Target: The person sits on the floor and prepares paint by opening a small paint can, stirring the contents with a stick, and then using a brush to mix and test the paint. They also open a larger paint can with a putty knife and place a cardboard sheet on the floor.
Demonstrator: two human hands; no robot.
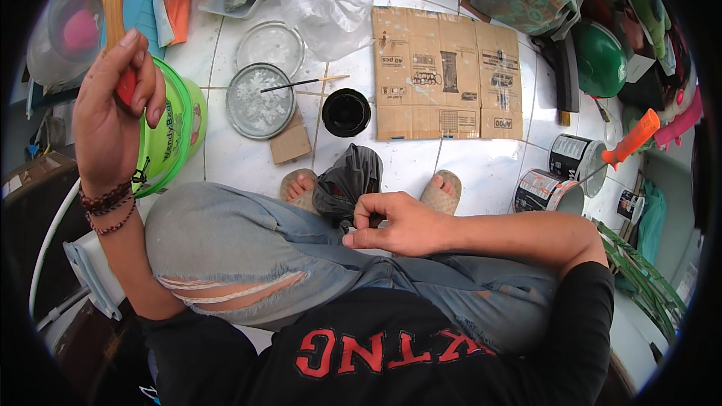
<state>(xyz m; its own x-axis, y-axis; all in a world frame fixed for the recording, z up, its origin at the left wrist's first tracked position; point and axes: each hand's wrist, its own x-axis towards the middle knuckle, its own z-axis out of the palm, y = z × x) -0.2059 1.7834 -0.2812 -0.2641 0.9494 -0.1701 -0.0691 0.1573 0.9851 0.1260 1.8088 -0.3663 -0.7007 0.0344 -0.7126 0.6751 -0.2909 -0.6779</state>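
Raised at the far left, my left hand (113, 105) is closed around the handle of a wide paintbrush (113, 11). Its wooden handle has a red end, and a gold ferrule points away from me. A lime-green bucket (174, 128) stands right beside this hand. Over my lap, my right hand (402, 225) has curled fingers and thumb at the near edge of a black plastic bag (350, 180), apparently pinching it. The bag hangs or rests between my feet; its contents are hidden. Just beyond it is a round black pot (346, 113) with a dark inside.
A thin brush (304, 83) lies across a paint-stained round lid (261, 101), with another lid (271, 49) behind. Flattened cardboard (447, 75) covers the tiles ahead. Paint cans (547, 192) and an orange-handled tool (632, 139) stand at right; a plastic-wrapped jug (323, 11) stands at the back.
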